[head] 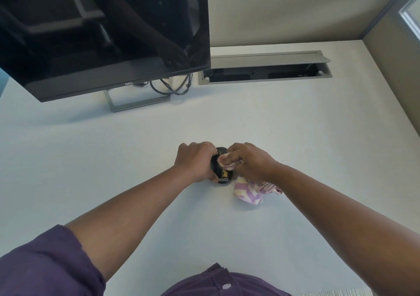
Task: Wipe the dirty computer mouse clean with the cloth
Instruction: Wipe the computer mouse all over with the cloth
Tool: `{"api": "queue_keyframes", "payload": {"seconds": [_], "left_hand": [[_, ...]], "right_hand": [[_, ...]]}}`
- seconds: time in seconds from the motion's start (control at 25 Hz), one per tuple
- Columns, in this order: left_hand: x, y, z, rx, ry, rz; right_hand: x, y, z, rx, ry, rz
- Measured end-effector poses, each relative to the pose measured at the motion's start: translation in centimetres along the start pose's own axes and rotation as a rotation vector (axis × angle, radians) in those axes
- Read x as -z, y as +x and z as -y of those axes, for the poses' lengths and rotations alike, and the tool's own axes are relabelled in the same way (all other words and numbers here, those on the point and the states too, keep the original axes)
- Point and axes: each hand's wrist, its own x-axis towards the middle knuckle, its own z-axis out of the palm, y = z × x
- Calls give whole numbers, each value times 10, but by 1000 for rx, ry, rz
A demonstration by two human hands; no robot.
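A black computer mouse [223, 173] with a patch of yellowish crumbs on its back rests on the white desk [295, 125], in the middle of the view. My left hand [196, 161] grips its left side. My right hand [250, 161] is closed on a purple-and-cream striped cloth [252, 191] and presses a bunched part of it onto the top of the mouse. The rest of the cloth trails on the desk below my right wrist. The front of the mouse is partly hidden by my fingers.
A dark Dell monitor [102, 34] on a grey stand [136, 102] fills the upper left, with black cables [170, 86] behind it. An open cable tray [263, 71] is sunk into the desk at the back. A partition wall runs along the right.
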Motion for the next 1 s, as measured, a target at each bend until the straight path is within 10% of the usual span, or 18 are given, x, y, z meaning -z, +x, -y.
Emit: {"api": "queue_keyframes", "payload": {"seconds": [0.52,1.0], "left_hand": [[0,-1,-1,2,-6,1],[9,1,-7,-27,61,71]], "right_hand": [[-34,-47,-17,139,-313,-5],[-6,-49,-15,-132,164,-87]]}}
